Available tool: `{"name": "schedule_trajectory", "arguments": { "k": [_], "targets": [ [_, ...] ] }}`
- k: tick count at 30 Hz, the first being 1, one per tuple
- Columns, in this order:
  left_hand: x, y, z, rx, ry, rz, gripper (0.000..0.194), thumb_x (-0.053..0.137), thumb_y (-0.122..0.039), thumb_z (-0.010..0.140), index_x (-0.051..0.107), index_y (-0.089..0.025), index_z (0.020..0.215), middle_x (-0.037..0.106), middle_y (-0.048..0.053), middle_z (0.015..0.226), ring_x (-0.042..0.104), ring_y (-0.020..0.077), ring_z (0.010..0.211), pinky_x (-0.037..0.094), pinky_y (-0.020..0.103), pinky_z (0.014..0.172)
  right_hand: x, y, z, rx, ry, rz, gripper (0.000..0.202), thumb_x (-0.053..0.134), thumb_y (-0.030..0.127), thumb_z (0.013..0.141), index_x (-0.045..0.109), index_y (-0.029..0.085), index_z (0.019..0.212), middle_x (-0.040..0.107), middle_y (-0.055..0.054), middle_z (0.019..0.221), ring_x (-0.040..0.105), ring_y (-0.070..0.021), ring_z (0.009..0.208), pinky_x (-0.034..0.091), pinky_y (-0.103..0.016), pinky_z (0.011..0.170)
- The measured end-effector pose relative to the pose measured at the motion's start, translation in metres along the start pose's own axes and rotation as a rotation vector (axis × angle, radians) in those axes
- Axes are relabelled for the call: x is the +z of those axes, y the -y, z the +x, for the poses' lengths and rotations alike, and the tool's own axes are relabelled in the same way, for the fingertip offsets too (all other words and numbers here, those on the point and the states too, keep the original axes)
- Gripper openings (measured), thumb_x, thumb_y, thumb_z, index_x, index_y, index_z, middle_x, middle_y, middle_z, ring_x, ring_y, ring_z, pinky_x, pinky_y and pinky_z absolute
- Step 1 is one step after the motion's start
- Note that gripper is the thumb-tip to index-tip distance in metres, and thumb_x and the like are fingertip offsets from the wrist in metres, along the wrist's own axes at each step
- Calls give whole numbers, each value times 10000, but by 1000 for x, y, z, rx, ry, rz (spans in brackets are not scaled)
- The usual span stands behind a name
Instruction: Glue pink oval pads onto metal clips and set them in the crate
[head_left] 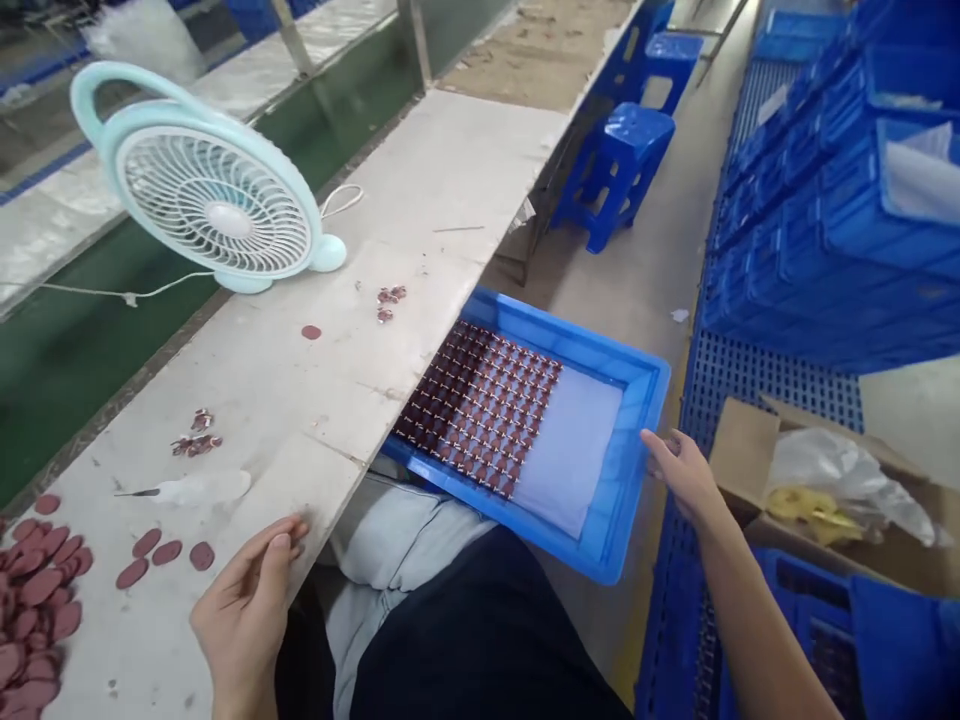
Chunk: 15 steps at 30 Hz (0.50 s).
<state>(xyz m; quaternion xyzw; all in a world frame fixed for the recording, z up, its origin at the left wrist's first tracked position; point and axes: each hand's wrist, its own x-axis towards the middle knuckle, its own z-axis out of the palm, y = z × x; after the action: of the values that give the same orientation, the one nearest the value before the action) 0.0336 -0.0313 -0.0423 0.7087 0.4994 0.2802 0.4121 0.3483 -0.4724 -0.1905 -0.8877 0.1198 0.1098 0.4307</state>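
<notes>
My right hand (681, 470) is at the right rim of a shallow blue plastic crate (641, 400), its fingers curled over the edge. White paper (577, 440) lines the crate, and close rows of dark red oval pieces with light fittings (495, 410) lie on it. Part of the crate is tucked under the table. My left hand (247, 605) is above the table's near edge, thumb and fingers closed together; I cannot make out anything between them. Loose dark red oval discs (166, 552) lie close by, beside a larger pile (34, 600).
A light blue fan (225, 215) stands on the long white table (480, 170). Small metallic-red bits (196, 435) and a white-handled tool (195, 490) lie there. Blue stools (619, 170), stacked blue crates (840, 240) and an open cardboard box (742, 450) stand to the right.
</notes>
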Motion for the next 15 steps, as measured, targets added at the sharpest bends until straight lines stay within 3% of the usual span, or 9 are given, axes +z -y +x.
{"name": "schedule_trajectory", "arguments": {
  "k": [5,10,15],
  "targets": [
    [2,4,4,19,-6,2,358,751,-439,841,765,-139,1036,780,119,1108,755,257,992,624,357,909,20,-13,-43,137,300,294,553,732,522,834,635,195,1270,749,-175,1144,750,-332,936,647,-445,706],
    [3,9,6,45,-16,-25,359,746,-440,842,760,-136,1033,784,118,1114,766,233,959,638,309,837,32,-14,-50,150,283,414,580,769,268,783,559,203,1319,703,-139,1282,730,-299,1038,654,-395,773],
    [6,11,5,67,-44,-30,328,751,-435,835,780,-156,1004,799,94,1052,767,216,925,635,300,833,35,-11,-51,140,282,427,430,697,197,902,561,175,1308,709,-96,1194,728,-221,957,630,-376,797]
  ]
}}
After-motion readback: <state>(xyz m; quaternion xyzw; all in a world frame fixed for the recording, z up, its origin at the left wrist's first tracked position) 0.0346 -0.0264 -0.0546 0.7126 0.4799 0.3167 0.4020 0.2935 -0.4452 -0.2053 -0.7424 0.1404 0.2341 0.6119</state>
